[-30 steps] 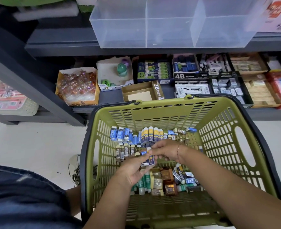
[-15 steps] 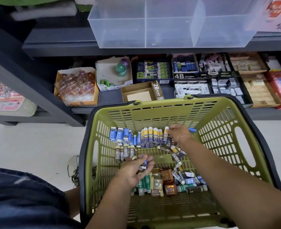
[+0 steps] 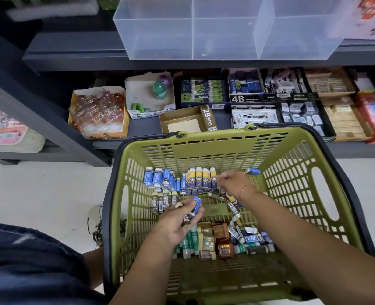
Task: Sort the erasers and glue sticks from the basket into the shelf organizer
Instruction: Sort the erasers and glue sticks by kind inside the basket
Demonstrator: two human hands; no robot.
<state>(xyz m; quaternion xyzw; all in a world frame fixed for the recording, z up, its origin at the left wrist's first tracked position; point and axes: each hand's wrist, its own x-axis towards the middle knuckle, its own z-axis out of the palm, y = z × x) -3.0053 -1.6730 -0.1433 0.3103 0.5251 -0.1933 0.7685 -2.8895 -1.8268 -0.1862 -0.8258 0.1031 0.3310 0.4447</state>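
The basket (image 3: pixel 204 150) sits in front of the shelving, and both hands work inside it. Its near rim is cut off by the lower frame edge.

The left hand (image 3: pixel 180 221) pinches a blue eraser (image 3: pixel 197 204) between thumb and fingertips, above the basket floor. A brown-sleeved piece (image 3: pixel 186 217) marked 2B shows under those fingers; we cannot tell whether the hand holds it as well.

The right hand (image 3: pixel 232 181) has its fingers curled at the right end of the row of glue sticks (image 3: pixel 200 178), which stands against the far wall of the basket. The fingertips are too small and bunched to read, so we cannot tell whether this hand grips anything.

Left of that row stand the upright blue erasers (image 3: pixel 157 177). In front of them stand the 2B erasers (image 3: pixel 165 201), the nearest partly covered by the left thumb. A lone eraser (image 3: pixel 253 171) lies in the far right corner.

Nearer to us lies a loose pile (image 3: pixel 221 236) of erasers, with green glue sticks (image 3: pixel 189 241) at its left. The forearms hide part of it, and most labels there are unreadable.

The shelf organizer (image 3: pixel 226 29) sits on the upper shelf, well apart from both hands. Its top is cut off by the frame; two dividers show through its cloudy walls.

On the lower shelf (image 3: pixel 142 130), a 2B box (image 3: pixel 188 119) stands just beyond the basket. The boxes at the far right are cut off.
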